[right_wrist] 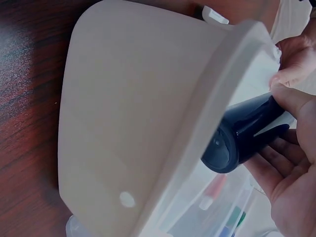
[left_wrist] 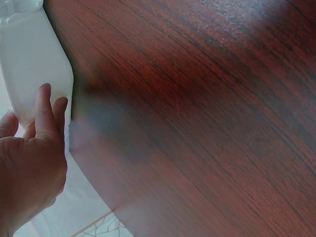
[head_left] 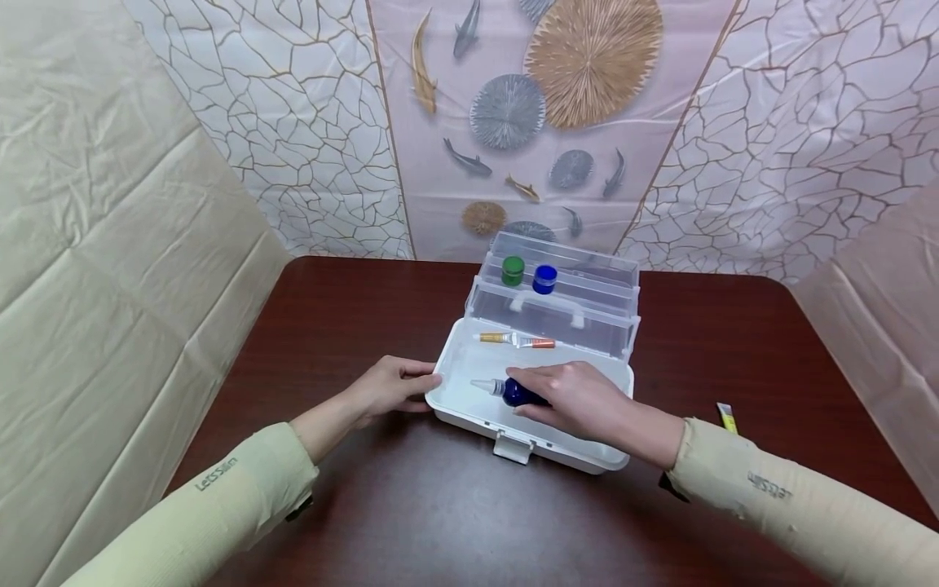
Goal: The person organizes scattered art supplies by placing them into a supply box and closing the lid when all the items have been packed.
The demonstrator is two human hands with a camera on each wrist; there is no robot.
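Observation:
A dark blue bottle (head_left: 516, 393) with a clear pointed nozzle lies on its side within the white plastic storage box (head_left: 458, 421). My right hand (head_left: 583, 398) grips this bottle around its body, thumb on one side and fingers on the other. The right wrist view shows the bottle's round base (right_wrist: 220, 152) facing the camera, near the box's end wall. At the box's left end, my left hand (head_left: 392, 386) holds the wall, thumb over the rim and fingers along the outside. Two small paint tubes, one yellow (head_left: 495, 337) and one orange (head_left: 541, 343), lie along the box's back.
Clear fold-out trays (head_left: 499, 306) stand raised behind the box, bearing a green paint pot (head_left: 513, 271) and a blue paint pot (head_left: 544, 279). A yellow tube (head_left: 727, 417) lies on the dark wooden table (head_left: 352, 318), right of the box. A patterned cloth hangs behind.

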